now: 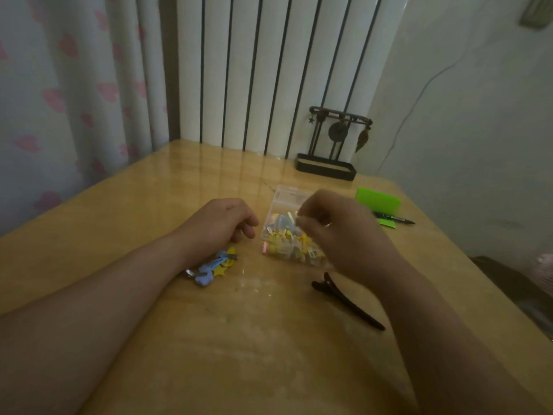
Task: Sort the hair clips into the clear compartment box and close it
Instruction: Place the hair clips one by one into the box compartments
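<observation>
The clear compartment box (284, 202) lies on the wooden table (149, 205), holding several small yellow, pink and pale clips. My right hand (338, 232) hovers over its right side, blurred, fingers curled; whether they pinch a small clip I cannot tell. My left hand (221, 223) rests on the table left of the box, fingers loosely curled, holding nothing. A small heap of blue and yellow hair clips (212, 266) lies beside my left wrist. A long black hair clip (347, 299) lies on the table under my right forearm.
A black jewellery stand (329, 166) sits at the table's back edge by the white radiator. A green card (378, 200) and a black marker (395, 218) lie right of the box. A curtain hangs at the left; a dark seat stands at the right.
</observation>
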Tool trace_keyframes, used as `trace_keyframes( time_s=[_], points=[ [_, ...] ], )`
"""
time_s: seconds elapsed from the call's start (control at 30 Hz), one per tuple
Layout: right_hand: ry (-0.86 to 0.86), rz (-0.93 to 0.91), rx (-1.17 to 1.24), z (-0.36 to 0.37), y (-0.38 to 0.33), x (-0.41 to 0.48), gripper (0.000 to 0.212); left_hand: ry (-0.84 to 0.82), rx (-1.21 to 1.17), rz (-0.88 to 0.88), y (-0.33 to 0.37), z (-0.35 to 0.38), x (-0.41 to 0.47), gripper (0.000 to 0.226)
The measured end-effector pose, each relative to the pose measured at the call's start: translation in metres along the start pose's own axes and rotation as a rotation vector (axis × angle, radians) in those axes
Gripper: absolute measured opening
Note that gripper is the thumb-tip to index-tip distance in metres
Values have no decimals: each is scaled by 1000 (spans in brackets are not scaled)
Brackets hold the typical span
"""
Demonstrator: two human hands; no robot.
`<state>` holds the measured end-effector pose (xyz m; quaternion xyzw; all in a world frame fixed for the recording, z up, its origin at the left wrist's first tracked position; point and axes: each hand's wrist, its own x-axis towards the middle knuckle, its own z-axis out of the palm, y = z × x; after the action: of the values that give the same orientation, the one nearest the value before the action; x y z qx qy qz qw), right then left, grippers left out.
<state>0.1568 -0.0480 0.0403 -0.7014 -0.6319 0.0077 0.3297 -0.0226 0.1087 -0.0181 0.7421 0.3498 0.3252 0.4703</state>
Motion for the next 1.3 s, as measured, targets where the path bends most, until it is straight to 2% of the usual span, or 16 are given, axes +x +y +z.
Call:
trace_keyframes(
  time_s=[0.1, 0.2, 0.33, 0.63, 0.97, 1.07, 1.3],
  points=[
    [115, 112, -43, -26, 28, 6, 0, -3, 11, 1, 0, 1, 0, 32],
    [137, 236, -163, -40, 56, 8, 2, -3, 12, -2, -1, 1, 1, 32],
    [-3, 348, -312, -40, 73, 7, 7, -1, 25, -13, -1, 2, 1, 31],
    [-184, 466, -377, -44, 71, 8, 9, -5, 15, -6, -2, 2, 0, 28],
    [-233, 536, -404, -42, 73, 9, 35, -3, 15, 7, -2, 3, 0, 25],
    [-203, 531, -411, -43, 71, 9, 35, -4, 17, 6, -2, 3, 1, 25],
    [-79, 395, -426, -30, 41, 5, 25, -3, -7, -9, -1, 5, 2, 26]
  ],
)
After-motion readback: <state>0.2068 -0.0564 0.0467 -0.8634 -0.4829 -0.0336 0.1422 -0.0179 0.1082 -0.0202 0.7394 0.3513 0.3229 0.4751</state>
